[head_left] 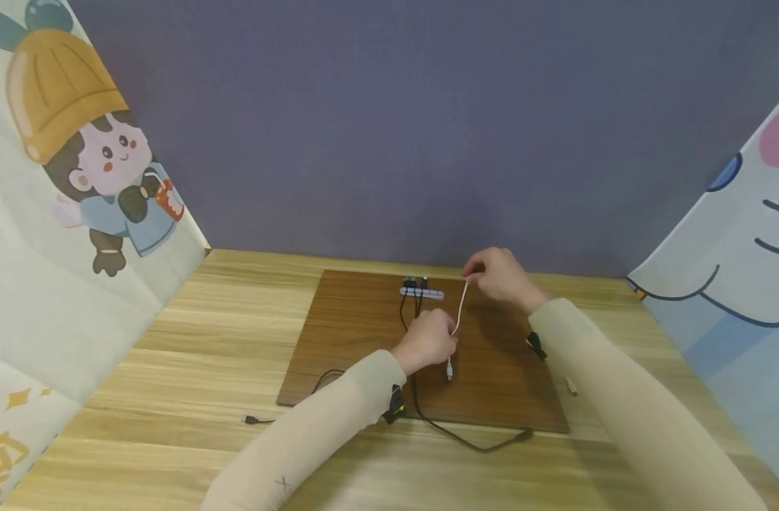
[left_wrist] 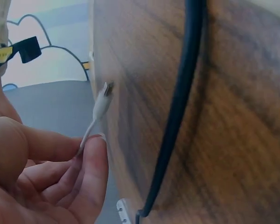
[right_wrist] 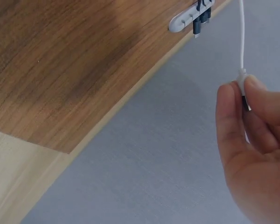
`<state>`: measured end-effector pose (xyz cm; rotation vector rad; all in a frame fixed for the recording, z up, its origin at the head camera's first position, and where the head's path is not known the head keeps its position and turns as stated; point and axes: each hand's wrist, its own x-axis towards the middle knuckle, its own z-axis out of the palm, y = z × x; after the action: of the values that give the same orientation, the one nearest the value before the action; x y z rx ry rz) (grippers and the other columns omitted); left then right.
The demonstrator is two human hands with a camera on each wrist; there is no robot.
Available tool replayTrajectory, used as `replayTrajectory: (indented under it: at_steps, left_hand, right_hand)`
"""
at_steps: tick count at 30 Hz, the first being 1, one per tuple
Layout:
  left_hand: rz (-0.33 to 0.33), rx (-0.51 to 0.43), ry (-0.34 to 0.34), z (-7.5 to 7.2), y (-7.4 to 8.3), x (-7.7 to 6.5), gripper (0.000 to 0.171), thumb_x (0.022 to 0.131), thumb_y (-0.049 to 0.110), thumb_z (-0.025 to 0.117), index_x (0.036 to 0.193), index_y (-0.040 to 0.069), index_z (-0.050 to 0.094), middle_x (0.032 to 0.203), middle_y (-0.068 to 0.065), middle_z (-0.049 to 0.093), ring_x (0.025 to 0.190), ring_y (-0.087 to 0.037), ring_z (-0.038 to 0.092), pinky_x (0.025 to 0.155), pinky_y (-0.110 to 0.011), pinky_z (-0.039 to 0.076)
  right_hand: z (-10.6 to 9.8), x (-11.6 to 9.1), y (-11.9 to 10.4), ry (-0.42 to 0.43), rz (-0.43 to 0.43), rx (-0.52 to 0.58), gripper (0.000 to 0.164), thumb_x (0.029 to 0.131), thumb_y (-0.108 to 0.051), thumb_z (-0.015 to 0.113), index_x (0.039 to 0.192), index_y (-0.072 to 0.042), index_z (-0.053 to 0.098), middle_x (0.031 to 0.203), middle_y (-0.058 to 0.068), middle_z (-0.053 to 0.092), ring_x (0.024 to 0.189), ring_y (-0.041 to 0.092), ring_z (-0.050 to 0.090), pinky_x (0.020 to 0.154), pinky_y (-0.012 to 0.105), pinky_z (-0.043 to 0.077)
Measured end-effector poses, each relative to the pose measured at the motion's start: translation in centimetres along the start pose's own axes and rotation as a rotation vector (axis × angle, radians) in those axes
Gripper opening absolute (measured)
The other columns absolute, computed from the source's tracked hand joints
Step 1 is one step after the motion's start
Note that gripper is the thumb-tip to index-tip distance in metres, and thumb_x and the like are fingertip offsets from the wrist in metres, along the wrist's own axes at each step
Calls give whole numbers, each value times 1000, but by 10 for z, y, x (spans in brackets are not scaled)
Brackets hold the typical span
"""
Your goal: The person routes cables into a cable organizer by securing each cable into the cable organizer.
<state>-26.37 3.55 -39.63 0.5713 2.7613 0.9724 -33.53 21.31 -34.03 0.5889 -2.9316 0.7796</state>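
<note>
A white USB cable (head_left: 461, 306) is stretched between both hands above a dark wooden board (head_left: 351, 333). My left hand (head_left: 428, 339) pinches it between thumb and finger, just behind a white plug (left_wrist: 101, 105) with a metal tip. Higher and to the right, my right hand (head_left: 501, 277) grips the plug at the cable's other end, seen in the right wrist view as a white plug (right_wrist: 241, 80) between thumb and fingers. A pale cable clip strip (head_left: 434, 294) sits near the board's back edge, with black cables (right_wrist: 197, 24) held in its slots.
Black cables run over the board; one plug (head_left: 252, 419) lies on the light wood table (head_left: 172, 397) at left, another black end (head_left: 523, 435) at the front. A white plug (head_left: 572, 387) lies right of the board. A grey-blue wall (head_left: 389, 128) stands behind.
</note>
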Motion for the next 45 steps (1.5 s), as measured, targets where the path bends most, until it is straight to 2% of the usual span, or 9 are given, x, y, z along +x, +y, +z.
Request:
replayTrajectory:
  at_steps: [3, 6, 8, 14, 20, 27, 35, 45]
  left_hand:
    - [12, 66, 11, 0, 2, -2, 36, 92, 4, 65, 60, 13, 53, 53, 3, 54, 51, -14, 50, 50, -27, 42]
    - [17, 125, -6, 1, 4, -3, 25, 87, -2, 65, 67, 10, 57, 57, 0, 55, 49, -14, 52, 47, -27, 44]
    - [31, 196, -6, 2, 5, -3, 16, 85, -3, 67, 75, 8, 61, 61, -1, 57, 51, -14, 53, 47, -27, 46]
    - [83, 406, 34, 6, 9, -7, 3, 88, 4, 69, 88, 7, 69, 75, -4, 67, 66, -18, 65, 55, -34, 55]
    - [95, 502, 41, 9, 12, -8, 5, 91, 8, 68, 87, 10, 72, 77, -3, 69, 67, -18, 67, 56, -33, 57]
    - [68, 537, 39, 10, 13, -7, 9, 94, 9, 67, 86, 10, 72, 72, -3, 67, 60, -16, 64, 49, -31, 54]
    - [-13, 578, 5, 8, 10, -7, 7, 94, 13, 70, 89, 11, 75, 82, -5, 72, 73, -20, 71, 55, -33, 58]
    - [-5, 574, 2, 7, 5, -4, 8, 94, 12, 70, 86, 11, 74, 80, -5, 72, 68, -18, 68, 52, -32, 57]
  right_hand:
    - [2, 5, 0, 0, -2, -11, 13, 94, 0, 66, 100, -1, 77, 99, 13, 75, 94, 32, 68, 83, 46, 55]
    - [5, 8, 0, -8, 3, -11, 13, 94, 0, 65, 100, -1, 76, 100, 14, 75, 96, 33, 67, 85, 46, 55]
    - [7, 11, 0, -10, 8, -11, 13, 94, 1, 65, 100, 0, 76, 100, 15, 74, 97, 33, 67, 85, 46, 55]
    - [15, 21, 3, 1, 32, -15, 14, 92, 1, 65, 102, 3, 75, 97, 15, 74, 97, 34, 66, 88, 47, 53]
    - [24, 29, 4, -4, 70, -6, 17, 95, 0, 63, 106, 3, 74, 102, 16, 73, 99, 34, 65, 87, 46, 54]
    - [38, 38, 1, -6, 90, -2, 17, 96, -1, 63, 108, 3, 74, 108, 18, 71, 105, 35, 63, 91, 46, 52]
    - [50, 50, -7, -14, 66, -23, 18, 96, 0, 63, 109, 1, 75, 109, 17, 72, 108, 35, 64, 95, 46, 52]
    - [64, 58, -7, -10, 67, -30, 17, 95, 0, 64, 108, 1, 75, 111, 18, 71, 110, 36, 64, 96, 47, 53]
